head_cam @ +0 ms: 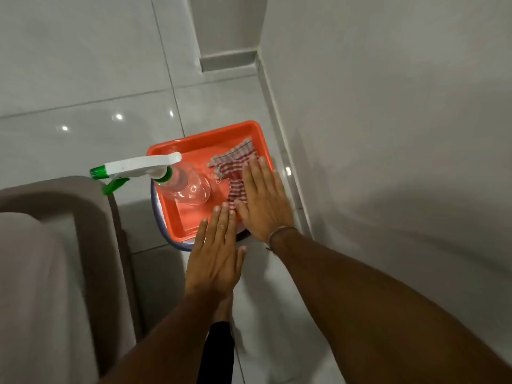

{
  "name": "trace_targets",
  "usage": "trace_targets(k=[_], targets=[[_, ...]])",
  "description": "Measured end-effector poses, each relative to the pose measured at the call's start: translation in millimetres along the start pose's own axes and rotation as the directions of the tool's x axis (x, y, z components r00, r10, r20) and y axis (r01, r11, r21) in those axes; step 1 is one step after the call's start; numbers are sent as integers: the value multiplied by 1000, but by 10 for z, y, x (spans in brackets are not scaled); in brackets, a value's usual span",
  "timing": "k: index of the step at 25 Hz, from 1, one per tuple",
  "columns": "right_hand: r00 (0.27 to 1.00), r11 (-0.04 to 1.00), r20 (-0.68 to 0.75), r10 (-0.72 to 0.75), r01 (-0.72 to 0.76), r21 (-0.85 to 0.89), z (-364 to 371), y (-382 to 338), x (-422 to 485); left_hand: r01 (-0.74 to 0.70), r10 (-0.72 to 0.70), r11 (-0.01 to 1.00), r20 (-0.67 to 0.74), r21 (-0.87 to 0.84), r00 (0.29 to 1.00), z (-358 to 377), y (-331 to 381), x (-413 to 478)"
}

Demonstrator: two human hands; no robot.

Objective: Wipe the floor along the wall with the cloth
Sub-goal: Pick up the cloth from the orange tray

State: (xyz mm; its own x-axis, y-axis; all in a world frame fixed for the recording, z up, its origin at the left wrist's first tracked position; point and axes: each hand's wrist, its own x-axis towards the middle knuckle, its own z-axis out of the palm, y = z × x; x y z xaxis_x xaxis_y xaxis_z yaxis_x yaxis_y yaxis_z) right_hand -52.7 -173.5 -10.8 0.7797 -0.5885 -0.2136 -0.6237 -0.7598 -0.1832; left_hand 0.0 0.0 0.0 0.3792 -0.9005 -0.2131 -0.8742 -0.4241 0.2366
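Head view: cloth (234, 170) lengthwise toward far wall, in tray (194, 139), beneath flat, empty right hand (263, 200).

Both hands are flat with fingers spread above an orange tray (194, 141) near the wall (388, 106). The right hand (263, 200) covers part of the checked cloth (235, 164); the left hand (214, 256) is beside it. A spray bottle (182, 181) stands in the tray.

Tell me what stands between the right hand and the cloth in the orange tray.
Nothing visible. The right hand, flat and open, lies over the checked cloth in the orange tray. The spray bottle stands in the tray to the left, off that path.
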Motion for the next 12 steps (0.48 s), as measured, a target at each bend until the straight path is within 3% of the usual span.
trace_targets(k=[6, 12], targets=[[986, 994, 151, -72, 83, -68, 704, 157, 939, -66, 60, 995, -65, -81, 996, 687, -337, 218], [995, 997, 60, -79, 80, -11, 974, 153, 1070, -78, 72, 994, -74, -80, 995, 806, -426, 267]])
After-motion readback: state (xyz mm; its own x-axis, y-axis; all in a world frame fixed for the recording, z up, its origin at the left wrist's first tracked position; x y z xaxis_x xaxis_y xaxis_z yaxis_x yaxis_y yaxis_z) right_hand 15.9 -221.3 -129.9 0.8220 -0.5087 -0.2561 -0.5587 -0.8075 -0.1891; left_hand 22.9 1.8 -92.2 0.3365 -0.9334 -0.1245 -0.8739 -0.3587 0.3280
